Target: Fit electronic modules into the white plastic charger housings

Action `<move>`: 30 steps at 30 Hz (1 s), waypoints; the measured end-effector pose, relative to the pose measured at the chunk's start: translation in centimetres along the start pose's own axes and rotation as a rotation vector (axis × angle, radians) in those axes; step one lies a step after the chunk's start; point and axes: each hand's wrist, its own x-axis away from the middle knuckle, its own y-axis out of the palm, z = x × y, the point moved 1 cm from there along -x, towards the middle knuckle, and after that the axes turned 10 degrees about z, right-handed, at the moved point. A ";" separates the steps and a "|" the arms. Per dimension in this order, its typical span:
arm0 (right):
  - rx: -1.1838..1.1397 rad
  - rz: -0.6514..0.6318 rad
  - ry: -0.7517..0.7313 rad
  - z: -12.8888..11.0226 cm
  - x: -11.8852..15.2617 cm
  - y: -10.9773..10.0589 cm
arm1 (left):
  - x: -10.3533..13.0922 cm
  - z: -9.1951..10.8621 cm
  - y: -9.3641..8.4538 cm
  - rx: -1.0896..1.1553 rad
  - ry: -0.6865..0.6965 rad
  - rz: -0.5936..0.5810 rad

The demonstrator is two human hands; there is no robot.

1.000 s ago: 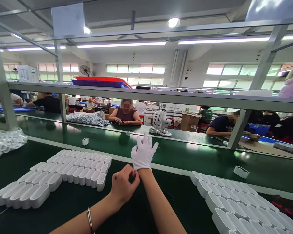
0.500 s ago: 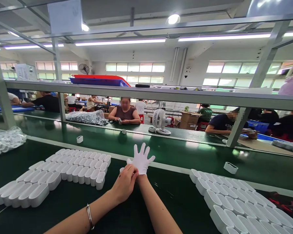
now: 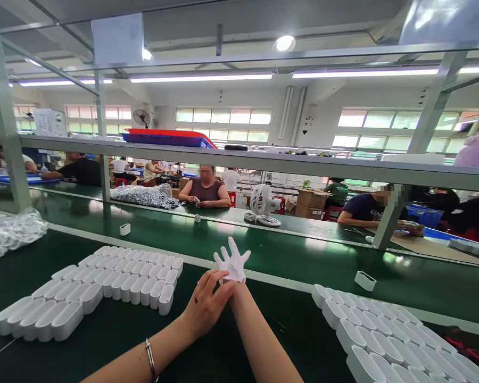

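My right hand (image 3: 232, 263) wears a white knit glove (image 3: 235, 268), with its fingers stretched out and spread above the dark green work surface. My bare left hand (image 3: 207, 302), a silver bangle on its wrist, reaches across to it. The left thumb and fingers are at the glove's cuff, gripping it at the right wrist. To the left of my hands stand rows of white oval cups (image 3: 130, 276), packed close together. Another block of white oval cups (image 3: 387, 335) fills the right side. No part lies in my right palm.
A green conveyor belt (image 3: 287, 260) runs across ahead, carrying spaced white oval parts (image 3: 365, 280). A clear bag of parts (image 3: 14, 234) lies at the left. Dark red-handled tools (image 3: 469, 346) sit at far right. A white fan (image 3: 261, 202) and co-workers are beyond the belt, under a shelf (image 3: 303, 165).
My left fingers have shifted along the glove cuff and spread a little. The gloved hand has turned slightly. Parts on the belt have moved left, and my view has tipped up a bit.
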 end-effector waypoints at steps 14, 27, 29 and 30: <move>-0.277 0.092 0.296 0.7 -0.3 -0.3 | -0.6 0.3 -0.1 0.331 -0.344 0.050; -0.326 -0.166 0.566 4.6 -1.0 -4.0 | 0.6 0.5 0.9 -0.130 -0.271 -0.247; -0.341 -0.191 0.589 4.6 -0.7 -3.8 | 0.6 0.2 0.8 -0.320 -0.333 -0.258; -0.349 -0.203 0.598 4.6 -0.6 -3.7 | 0.8 0.1 0.9 -0.406 -0.384 -0.284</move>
